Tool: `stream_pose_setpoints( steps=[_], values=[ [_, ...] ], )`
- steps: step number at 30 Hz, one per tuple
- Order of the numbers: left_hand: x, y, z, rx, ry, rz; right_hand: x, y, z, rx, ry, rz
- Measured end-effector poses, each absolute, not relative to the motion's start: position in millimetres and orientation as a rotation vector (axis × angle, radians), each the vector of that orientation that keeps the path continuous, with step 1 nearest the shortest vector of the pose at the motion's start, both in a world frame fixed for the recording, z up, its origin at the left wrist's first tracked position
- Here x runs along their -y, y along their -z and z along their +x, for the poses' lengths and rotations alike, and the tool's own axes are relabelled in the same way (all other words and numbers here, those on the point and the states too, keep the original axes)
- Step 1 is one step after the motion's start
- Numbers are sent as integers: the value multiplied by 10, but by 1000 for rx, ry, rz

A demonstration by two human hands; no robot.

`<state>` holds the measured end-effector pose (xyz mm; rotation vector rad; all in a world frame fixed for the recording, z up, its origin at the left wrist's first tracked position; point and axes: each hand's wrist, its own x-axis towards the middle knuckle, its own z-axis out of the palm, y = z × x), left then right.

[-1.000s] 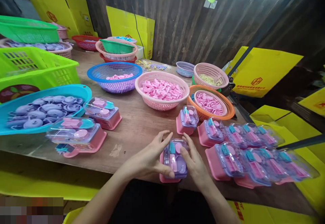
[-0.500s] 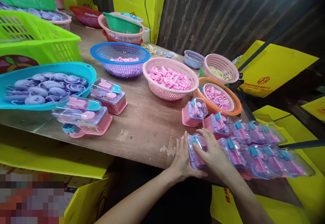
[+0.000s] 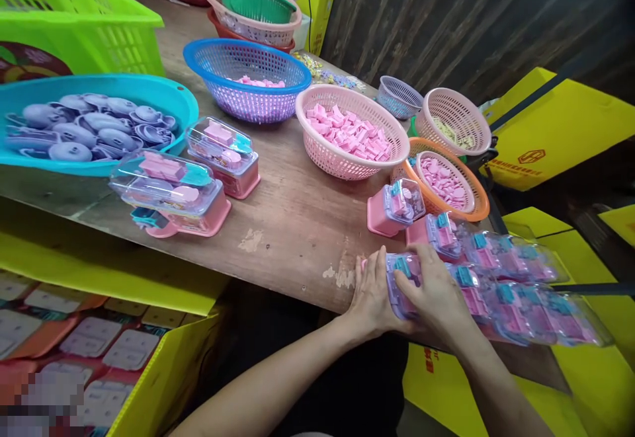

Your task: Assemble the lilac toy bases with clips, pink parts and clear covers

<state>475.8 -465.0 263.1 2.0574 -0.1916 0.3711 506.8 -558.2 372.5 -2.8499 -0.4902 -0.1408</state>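
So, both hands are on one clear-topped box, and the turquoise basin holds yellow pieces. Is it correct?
Not the colour: the head view shows purple pieces in the turquoise basin. The left hand and right hand are on one box.

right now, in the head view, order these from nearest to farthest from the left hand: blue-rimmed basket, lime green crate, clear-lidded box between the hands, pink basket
1. Clear-lidded box: right beside the left hand
2. Pink basket: ahead, across the table
3. Blue-rimmed basket: farther, ahead-left
4. Lime green crate: far left
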Motion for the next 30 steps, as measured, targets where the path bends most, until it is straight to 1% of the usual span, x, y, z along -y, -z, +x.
stream_pose_setpoints(
  steps=[5,12,18,20,24,26,30],
  values=[
    [4629,-2653,4753,192,-327,2045,5513,-3772,5031,556,101,-2970],
    [4627,-2651,4735,201,-320,2000,5443,-3802,4956,496,209,-3095],
    [4598,-2741,4721,170,-241,1959,5487,-3814,4957,628,165,-3103],
    [4583,-2768,4715,157,-232,1940,5478,-3807,4927,629,208,-3140],
    [4558,-2778,4700,185,-270,1907,5379,-3806,4831,608,457,-3257],
    [4556,-2766,4693,190,-281,1913,5331,-3828,4809,631,510,-3278],
    [4567,-2748,4695,181,-294,1920,5333,-3909,4842,692,359,-3158]
  ],
)
